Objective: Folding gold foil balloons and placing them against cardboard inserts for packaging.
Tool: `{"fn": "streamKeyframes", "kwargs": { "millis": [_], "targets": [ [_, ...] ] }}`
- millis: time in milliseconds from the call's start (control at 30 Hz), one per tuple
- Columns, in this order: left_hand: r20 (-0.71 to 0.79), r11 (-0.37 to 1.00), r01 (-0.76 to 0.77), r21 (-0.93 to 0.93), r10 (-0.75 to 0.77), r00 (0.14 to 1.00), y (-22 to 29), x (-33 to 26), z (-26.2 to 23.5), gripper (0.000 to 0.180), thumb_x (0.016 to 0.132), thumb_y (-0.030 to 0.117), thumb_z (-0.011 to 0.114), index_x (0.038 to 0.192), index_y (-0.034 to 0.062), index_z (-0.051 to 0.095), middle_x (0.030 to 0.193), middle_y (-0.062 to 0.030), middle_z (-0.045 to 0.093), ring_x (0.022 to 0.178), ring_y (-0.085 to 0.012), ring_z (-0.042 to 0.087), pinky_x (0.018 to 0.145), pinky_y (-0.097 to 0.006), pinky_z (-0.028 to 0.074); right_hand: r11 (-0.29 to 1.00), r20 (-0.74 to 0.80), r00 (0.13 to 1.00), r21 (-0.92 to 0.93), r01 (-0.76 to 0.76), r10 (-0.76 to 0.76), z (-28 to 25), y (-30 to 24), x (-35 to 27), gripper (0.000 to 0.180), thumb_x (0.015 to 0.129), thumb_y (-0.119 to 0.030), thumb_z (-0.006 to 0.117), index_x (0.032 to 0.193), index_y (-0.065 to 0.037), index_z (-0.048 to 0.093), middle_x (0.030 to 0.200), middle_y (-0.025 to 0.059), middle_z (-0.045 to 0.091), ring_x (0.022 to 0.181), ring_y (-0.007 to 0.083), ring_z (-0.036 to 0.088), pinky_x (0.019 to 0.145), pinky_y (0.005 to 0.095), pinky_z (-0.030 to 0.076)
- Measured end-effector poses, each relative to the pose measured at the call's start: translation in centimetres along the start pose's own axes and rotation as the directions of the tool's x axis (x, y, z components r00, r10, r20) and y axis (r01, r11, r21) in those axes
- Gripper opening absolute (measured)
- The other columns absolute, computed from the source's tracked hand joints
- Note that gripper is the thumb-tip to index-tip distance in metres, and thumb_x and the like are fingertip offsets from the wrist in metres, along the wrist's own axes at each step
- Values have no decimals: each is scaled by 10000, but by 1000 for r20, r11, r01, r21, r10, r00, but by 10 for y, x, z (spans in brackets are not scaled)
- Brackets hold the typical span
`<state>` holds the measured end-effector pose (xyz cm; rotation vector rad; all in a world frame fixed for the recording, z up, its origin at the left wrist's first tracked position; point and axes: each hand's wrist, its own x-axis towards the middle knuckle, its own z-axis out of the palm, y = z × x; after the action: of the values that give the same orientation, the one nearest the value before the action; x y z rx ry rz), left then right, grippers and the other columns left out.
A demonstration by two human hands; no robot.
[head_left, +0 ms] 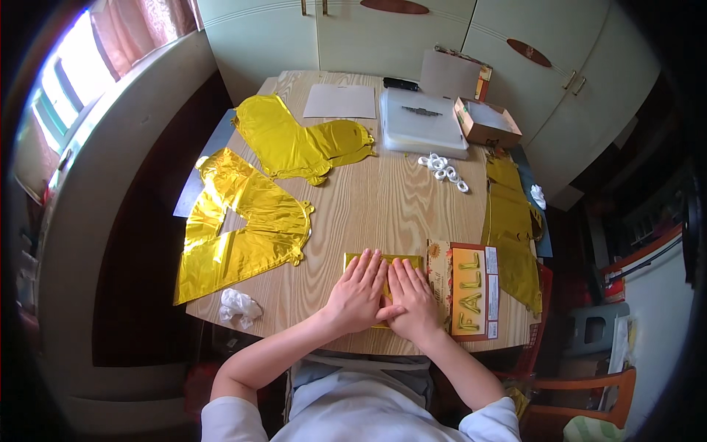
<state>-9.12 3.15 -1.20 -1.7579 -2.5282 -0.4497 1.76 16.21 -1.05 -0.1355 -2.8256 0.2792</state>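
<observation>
Both hands (383, 295) flatten folded gold foil (383, 261) (long axis left-right).

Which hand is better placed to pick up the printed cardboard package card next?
Probably the right hand: it lies beside the printed cardboard package card, while the left hand is farther away on the folded gold foil piece.

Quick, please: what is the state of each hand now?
Left hand: open, flat, pressing on the folded gold foil balloon.
Right hand: open, flat, pressing on the same balloon.
</observation>
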Motion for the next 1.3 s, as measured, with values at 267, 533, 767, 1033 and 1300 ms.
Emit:
{"fn": "streamKeyframes", "kwargs": {
  "millis": [267, 533, 767, 1033, 1300],
  "targets": [
    [13, 1000, -17, -17, 17, 1000, -4, -2, -2, 1010, 868, 766, 317, 1417, -80, 365, 1488, -293, 318, 1423, -430, 239, 1166, -493, 177, 999, -7, 1000, -39, 4, -4, 0, -1, 0, 573, 923, -337, 523, 1348, 46, 488, 1393, 231, 484, 1326, 345, 436, 1127, 434, 318],
    [57, 1000, -7, 12, 6, 998, -3, -2, -5, 1014, 853, 778, 337, 1439, -49, 350, 1508, -275, 291, 1421, -477, 193, 1151, -563, 146, 1000, -35, 999, -29, 8, -9, -2, -2, 1, 562, 865, -282, 601, 1300, 67, 527, 1361, 239, 510, 1306, 360, 459, 1106, 450, 354],
    [81, 999, -36, 10, 35, 996, -6, -1, -8, 1039, 838, 793, 342, 1445, -50, 336, 1508, -282, 284, 1419, -488, 180, 1147, -573, 147, 998, -34, 999, -55, 29, -31, -2, -1, -1, 550, 883, -302, 573, 1286, 70, 536, 1352, 231, 525, 1293, 358, 475, 1111, 437, 353],
    [86, 997, -50, 66, 44, 995, -5, -1, -5, 1080, 815, 820, 335, 1445, -56, 329, 1507, -286, 280, 1415, -498, 180, 1141, -582, 151, 987, 29, 1000, 161, -9, 5, -7, 17, 4, 445, 913, -253, 585, 1252, 36, 580, 1332, 193, 553, 1276, 320, 500, 1081, 399, 394],
    [94, 996, -61, 69, 54, 994, -6, -2, -7, 1090, 812, 824, 331, 1441, -66, 322, 1505, -283, 286, 1414, -492, 192, 1140, -582, 158, 996, -64, 998, -81, 23, -28, 9, 22, 10, 490, 945, -283, 541, 1318, 34, 518, 1365, 209, 522, 1314, 321, 465, 1125, 430, 330]
  ]
}}
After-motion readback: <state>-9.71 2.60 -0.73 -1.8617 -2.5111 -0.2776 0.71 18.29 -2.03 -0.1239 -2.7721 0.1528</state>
